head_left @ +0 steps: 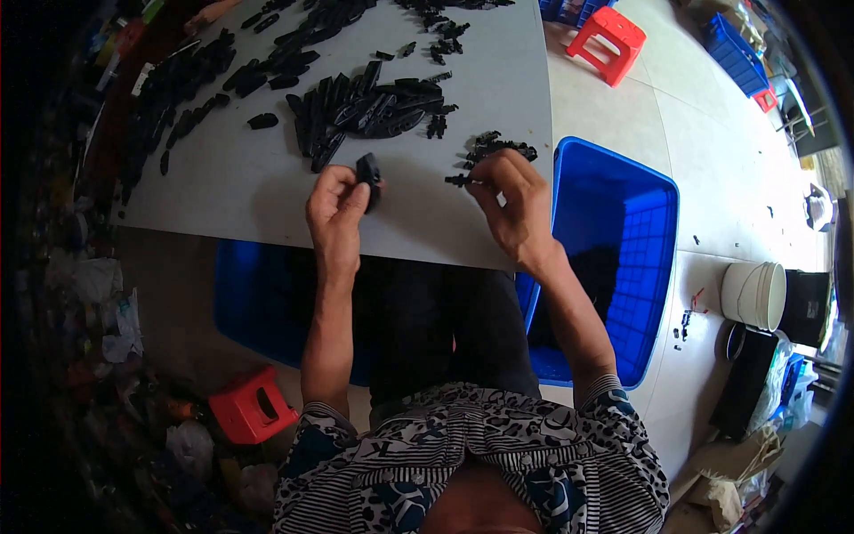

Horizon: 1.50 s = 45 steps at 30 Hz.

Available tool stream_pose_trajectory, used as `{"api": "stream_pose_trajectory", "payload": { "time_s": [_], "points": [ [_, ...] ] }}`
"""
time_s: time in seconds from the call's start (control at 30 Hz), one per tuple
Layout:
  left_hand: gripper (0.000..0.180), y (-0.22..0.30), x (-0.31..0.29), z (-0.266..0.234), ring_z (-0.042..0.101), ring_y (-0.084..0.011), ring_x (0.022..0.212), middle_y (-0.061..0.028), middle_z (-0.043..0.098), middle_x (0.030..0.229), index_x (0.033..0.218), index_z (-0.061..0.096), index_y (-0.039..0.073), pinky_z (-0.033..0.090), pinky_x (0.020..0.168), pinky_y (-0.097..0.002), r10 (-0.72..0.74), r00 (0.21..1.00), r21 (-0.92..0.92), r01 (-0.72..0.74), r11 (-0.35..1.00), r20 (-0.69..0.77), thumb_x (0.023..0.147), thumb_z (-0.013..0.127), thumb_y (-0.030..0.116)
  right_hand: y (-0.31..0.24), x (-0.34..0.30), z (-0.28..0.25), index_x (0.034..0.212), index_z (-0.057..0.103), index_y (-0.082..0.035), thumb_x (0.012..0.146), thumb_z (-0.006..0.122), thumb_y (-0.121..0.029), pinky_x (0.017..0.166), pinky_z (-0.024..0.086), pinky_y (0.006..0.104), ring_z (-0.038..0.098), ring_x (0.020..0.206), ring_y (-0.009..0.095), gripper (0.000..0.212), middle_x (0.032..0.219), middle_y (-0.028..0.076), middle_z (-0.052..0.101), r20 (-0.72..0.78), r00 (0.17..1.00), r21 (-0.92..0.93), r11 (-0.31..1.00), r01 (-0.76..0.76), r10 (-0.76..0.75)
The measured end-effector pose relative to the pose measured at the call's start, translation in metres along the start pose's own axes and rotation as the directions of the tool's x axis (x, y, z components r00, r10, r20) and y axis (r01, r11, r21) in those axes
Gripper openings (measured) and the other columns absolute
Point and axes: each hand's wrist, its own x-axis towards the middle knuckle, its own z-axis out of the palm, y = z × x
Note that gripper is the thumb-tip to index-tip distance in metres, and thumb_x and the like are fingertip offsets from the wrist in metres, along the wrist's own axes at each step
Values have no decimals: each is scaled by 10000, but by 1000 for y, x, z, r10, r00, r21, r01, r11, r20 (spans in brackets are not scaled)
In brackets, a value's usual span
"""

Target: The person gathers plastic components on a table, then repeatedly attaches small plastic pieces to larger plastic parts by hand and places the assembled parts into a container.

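Observation:
My left hand [336,209] is closed round a black plastic shell [369,175], which stands upright between thumb and fingers above the near part of the white table [414,214]. To its right, my right hand [513,198] pinches a small black notched plastic piece [458,181] that points left. Just beyond the right hand lies a pile of similar small black pieces [498,145]. Ahead of the left hand, a heap of long black shells [356,111] covers the middle of the table.
A blue crate [669,267] stands against the table's right side, and another blue bin [258,294] is beneath the front edge. Red stools stand at far right [614,40] and lower left [253,405]. Another person's hand [209,16] is at the far left corner.

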Motion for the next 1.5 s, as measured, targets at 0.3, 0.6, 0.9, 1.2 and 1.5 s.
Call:
{"api": "stream_pose_trajectory", "payload": {
  "time_s": [0.3,0.6,0.9,1.2,1.5],
  "points": [
    [114,34,-23,20,667,-217,725,-156,659,852,936,521,34,534,635,-289,-197,850,-616,497,611,489,925,531,147,-18,-28,19,765,578,-21,658,676,42,558,438,363,550,643,284,159,718,103,540,-65,993,140,986,-87,97],
    [123,36,-26,25,660,-194,698,-149,660,837,963,523,28,517,593,-272,-225,835,-567,514,644,502,921,535,144,-16,-34,18,755,570,-17,652,678,34,554,443,372,549,630,290,158,714,105,540,-89,990,150,984,-96,110],
    [187,29,-28,31,615,-126,823,-94,644,938,1052,541,8,489,705,-221,-140,893,-601,398,693,429,869,578,24,-21,-35,16,746,566,-12,658,658,36,554,450,368,558,627,283,136,703,106,548,-82,991,156,983,-92,105],
    [275,37,-32,28,575,-80,823,-42,620,941,1042,598,21,475,751,-196,-108,835,-465,402,788,540,792,619,-92,-27,-39,17,727,597,20,651,659,53,525,468,272,593,576,175,104,694,92,588,4,978,239,950,-202,207],
    [233,42,-33,27,629,-106,766,-40,608,841,1003,591,-2,572,731,-239,-170,827,-398,425,813,535,803,574,-120,-31,-34,13,706,557,-2,642,643,43,500,459,306,563,549,222,117,659,91,550,16,998,35,998,-60,60]
  ]
}}
